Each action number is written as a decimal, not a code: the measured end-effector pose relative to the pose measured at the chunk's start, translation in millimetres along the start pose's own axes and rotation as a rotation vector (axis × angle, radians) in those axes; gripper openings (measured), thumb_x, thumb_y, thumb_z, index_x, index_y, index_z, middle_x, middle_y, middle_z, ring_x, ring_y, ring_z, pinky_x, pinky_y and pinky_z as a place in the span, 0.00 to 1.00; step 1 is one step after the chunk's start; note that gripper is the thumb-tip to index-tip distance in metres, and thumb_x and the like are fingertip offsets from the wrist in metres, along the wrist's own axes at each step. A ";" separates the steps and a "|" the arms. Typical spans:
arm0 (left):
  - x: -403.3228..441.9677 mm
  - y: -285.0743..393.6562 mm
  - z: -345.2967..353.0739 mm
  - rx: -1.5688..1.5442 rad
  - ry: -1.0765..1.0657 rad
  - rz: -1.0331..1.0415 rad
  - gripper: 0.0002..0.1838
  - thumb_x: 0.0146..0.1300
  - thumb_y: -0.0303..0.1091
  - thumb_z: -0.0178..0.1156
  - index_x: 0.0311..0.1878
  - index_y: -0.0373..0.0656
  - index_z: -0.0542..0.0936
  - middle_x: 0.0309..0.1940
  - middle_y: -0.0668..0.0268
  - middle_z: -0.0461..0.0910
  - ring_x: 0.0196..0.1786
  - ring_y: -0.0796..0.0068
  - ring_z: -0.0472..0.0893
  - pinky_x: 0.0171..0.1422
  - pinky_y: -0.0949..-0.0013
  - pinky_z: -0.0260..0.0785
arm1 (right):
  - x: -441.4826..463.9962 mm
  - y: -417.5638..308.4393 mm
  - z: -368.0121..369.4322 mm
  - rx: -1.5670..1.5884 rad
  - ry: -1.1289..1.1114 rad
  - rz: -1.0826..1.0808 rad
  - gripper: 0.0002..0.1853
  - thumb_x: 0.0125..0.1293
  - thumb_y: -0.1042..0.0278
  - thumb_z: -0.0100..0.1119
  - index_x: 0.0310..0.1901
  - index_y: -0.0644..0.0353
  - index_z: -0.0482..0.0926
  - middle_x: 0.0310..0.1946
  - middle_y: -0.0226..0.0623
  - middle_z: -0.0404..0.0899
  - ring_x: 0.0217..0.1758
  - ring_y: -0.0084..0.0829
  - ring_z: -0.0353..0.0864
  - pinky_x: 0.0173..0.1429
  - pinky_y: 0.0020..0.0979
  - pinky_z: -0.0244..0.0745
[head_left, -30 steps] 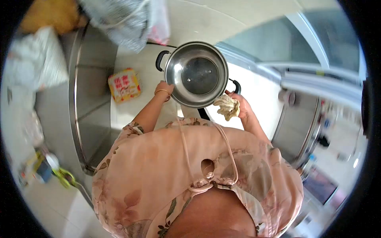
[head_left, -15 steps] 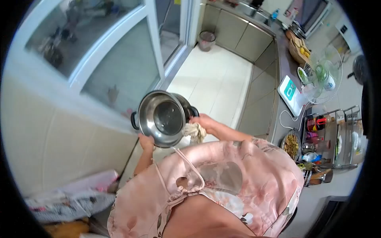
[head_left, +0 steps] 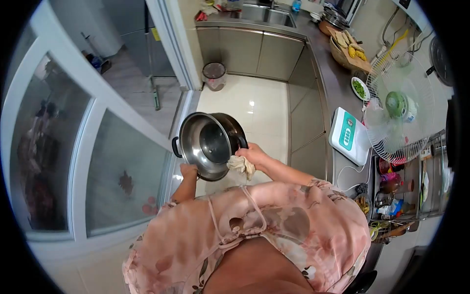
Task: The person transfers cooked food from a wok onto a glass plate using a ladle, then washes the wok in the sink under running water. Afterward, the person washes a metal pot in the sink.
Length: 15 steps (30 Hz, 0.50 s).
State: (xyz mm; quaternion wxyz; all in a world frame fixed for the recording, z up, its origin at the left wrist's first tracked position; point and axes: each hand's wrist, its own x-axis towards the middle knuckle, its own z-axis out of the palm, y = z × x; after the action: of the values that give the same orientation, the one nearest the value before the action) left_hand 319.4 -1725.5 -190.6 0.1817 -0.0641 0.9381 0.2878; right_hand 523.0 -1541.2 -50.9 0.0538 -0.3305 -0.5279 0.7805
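Note:
A stainless steel pot (head_left: pixel 196 147) with black side handles is held tilted in front of my body, its open mouth facing up and toward the left. My left hand (head_left: pixel 189 170) is closed at the pot's lower left edge, its fingers partly hidden. At the other side my right hand (head_left: pixel 251 154) grips beside the right black handle, and a crumpled pale cloth (head_left: pixel 241 166) hangs from it against the pot wall. Inside the pot I see only the shiny wall and bottom.
A glass-paned sliding door (head_left: pixel 129 171) stands close on the left. Ahead on the floor is a waste bin (head_left: pixel 214 76). Along the right counter are a white scale (head_left: pixel 348 134), a fan (head_left: pixel 399 108), a plate of chopped greens (head_left: pixel 360 88) and a sink (head_left: pixel 267 15).
My view has swung toward the right and forward, showing more of the sink and counter. The pot stays in both hands, with the cloth still at the right one.

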 end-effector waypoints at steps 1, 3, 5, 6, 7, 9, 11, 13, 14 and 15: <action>2.6 28.9 7.0 0.004 -0.018 0.048 0.21 0.42 0.36 0.65 0.37 0.31 0.74 0.38 0.47 0.78 0.43 0.50 0.78 0.44 0.59 0.72 | 10.2 -17.0 -17.4 0.017 0.006 -0.025 0.03 0.50 0.76 0.57 0.28 0.63 0.75 0.24 0.31 0.75 0.25 0.24 0.74 0.30 0.27 0.70; 54.5 68.9 47.7 -0.081 -0.130 -0.089 0.26 0.39 0.42 0.69 0.39 0.34 0.75 0.38 0.51 0.78 0.41 0.53 0.79 0.42 0.58 0.72 | 48.2 -44.3 -33.1 0.039 0.017 -0.078 0.02 0.51 0.75 0.57 0.26 0.60 0.74 0.23 0.30 0.74 0.25 0.23 0.73 0.30 0.26 0.69; 104.4 129.5 98.0 -0.531 -0.472 -0.280 0.24 0.45 0.45 0.66 0.42 0.39 0.76 0.39 0.56 0.79 0.40 0.57 0.80 0.40 0.57 0.72 | 85.6 -92.1 -50.1 -0.158 0.100 -0.145 0.07 0.49 0.74 0.57 0.31 0.65 0.75 0.24 0.31 0.75 0.28 0.25 0.74 0.34 0.27 0.70; 124.8 150.4 123.2 -0.831 -0.731 -0.399 0.22 0.50 0.46 0.63 0.44 0.42 0.76 0.39 0.59 0.80 0.39 0.60 0.80 0.38 0.56 0.72 | 96.9 -115.2 -58.3 -0.254 0.143 -0.164 0.10 0.49 0.73 0.58 0.34 0.67 0.76 0.24 0.32 0.75 0.29 0.26 0.74 0.36 0.27 0.71; 121.4 200.9 120.6 -0.907 -0.983 -0.409 0.21 0.53 0.48 0.60 0.46 0.46 0.75 0.40 0.62 0.79 0.41 0.63 0.79 0.39 0.56 0.71 | 95.2 -160.6 -60.4 -0.417 0.183 -0.155 0.14 0.48 0.71 0.57 0.37 0.68 0.76 0.33 0.43 0.79 0.31 0.28 0.76 0.39 0.29 0.71; 88.8 295.0 112.8 -0.965 -1.210 -0.276 0.20 0.58 0.51 0.55 0.50 0.53 0.73 0.44 0.69 0.78 0.46 0.69 0.76 0.43 0.55 0.69 | 107.2 -206.5 -85.2 -0.778 0.347 -0.500 0.15 0.48 0.70 0.57 0.38 0.68 0.76 0.42 0.51 0.76 0.33 0.33 0.78 0.41 0.30 0.71; 90.3 373.4 137.3 -0.965 -1.234 -0.077 0.22 0.58 0.54 0.54 0.53 0.57 0.71 0.48 0.74 0.75 0.52 0.72 0.72 0.48 0.55 0.66 | 128.8 -250.0 -122.0 -0.839 0.445 -0.538 0.16 0.48 0.69 0.56 0.40 0.67 0.76 0.50 0.57 0.70 0.39 0.40 0.79 0.44 0.31 0.71; 103.6 452.6 177.5 -0.964 -1.235 -0.156 0.24 0.57 0.55 0.54 0.55 0.58 0.69 0.51 0.77 0.73 0.55 0.73 0.70 0.50 0.53 0.64 | 154.6 -305.8 -157.2 -0.762 0.482 -0.324 0.21 0.48 0.70 0.56 0.46 0.67 0.73 0.52 0.57 0.68 0.43 0.42 0.78 0.48 0.31 0.70; 112.9 497.2 197.5 -0.956 -1.180 -0.243 0.24 0.58 0.56 0.54 0.55 0.58 0.69 0.52 0.77 0.73 0.54 0.73 0.71 0.51 0.53 0.64 | 172.0 -333.5 -173.3 -0.817 0.501 -0.281 0.25 0.48 0.71 0.57 0.51 0.68 0.71 0.50 0.56 0.71 0.42 0.39 0.78 0.48 0.29 0.70; 118.0 557.0 213.3 -0.927 -1.271 -0.126 0.24 0.57 0.55 0.54 0.55 0.58 0.68 0.52 0.75 0.73 0.54 0.73 0.71 0.52 0.50 0.64 | 191.3 -352.3 -191.9 -0.811 0.594 -0.546 0.19 0.47 0.70 0.57 0.44 0.68 0.75 0.55 0.50 0.67 0.46 0.46 0.76 0.49 0.33 0.71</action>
State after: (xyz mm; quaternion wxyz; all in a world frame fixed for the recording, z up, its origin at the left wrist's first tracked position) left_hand 149.8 -1147.0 -111.3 0.6537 -0.0097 0.4333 0.6203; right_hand 391.1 -1153.1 121.0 0.2685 -0.3814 -0.8138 0.3467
